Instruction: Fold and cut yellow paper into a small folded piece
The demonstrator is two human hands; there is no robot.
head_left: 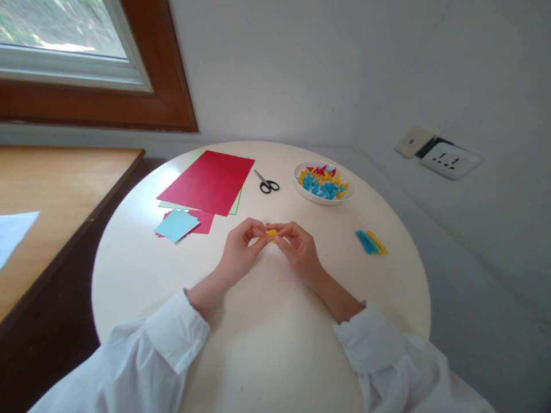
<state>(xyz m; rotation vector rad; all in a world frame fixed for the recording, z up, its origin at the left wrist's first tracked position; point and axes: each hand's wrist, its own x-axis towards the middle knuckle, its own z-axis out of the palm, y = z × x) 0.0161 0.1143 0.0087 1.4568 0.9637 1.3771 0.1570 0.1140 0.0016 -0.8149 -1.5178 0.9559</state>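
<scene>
My left hand [241, 246] and my right hand [297, 244] meet over the middle of the round cream table [258, 344]. Both pinch a small yellow paper piece [271, 233] between fingertips, just above the tabletop. Fingers of both hands are curled and pressed on the paper; most of it is hidden by them. White sleeves cover my forearms.
A red paper sheet [209, 182] lies over a green one at the back left, with a small light-blue sheet [176, 225] in front. Black scissors [267, 183] lie beside a white bowl [301, 192] of folded coloured pieces. Blue and yellow strips [370, 242] lie right. A wooden desk [55, 195] stands left.
</scene>
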